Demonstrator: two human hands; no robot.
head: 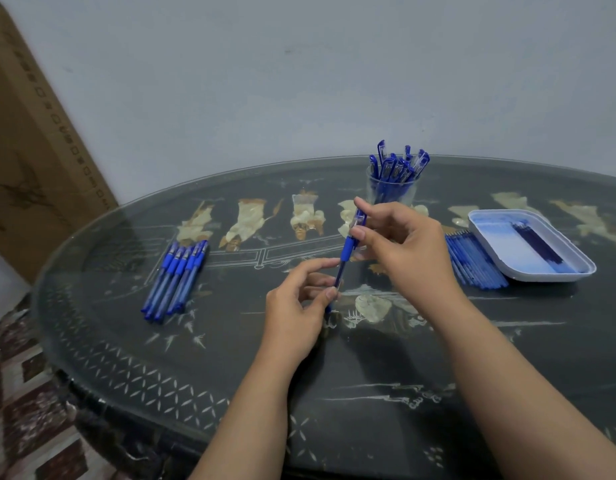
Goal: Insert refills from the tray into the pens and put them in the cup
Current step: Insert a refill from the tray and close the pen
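Above the table [126,341], the left hand [296,306] and right hand [403,247] both pinch one pen [348,252], steadying it for assembly.

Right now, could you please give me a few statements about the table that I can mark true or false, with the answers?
1. Both hands hold one pen above the table. True: the left hand grips its lower end, the right hand its upper part.
2. The cup is empty. False: it is full of blue pens.
3. The tray is on the right side of the table. True.
4. The tray holds no refills. False: a few dark refills lie in it.
5. A row of pens lies to the left of the hands. True.
6. The cup lies on its side. False: it stands upright.
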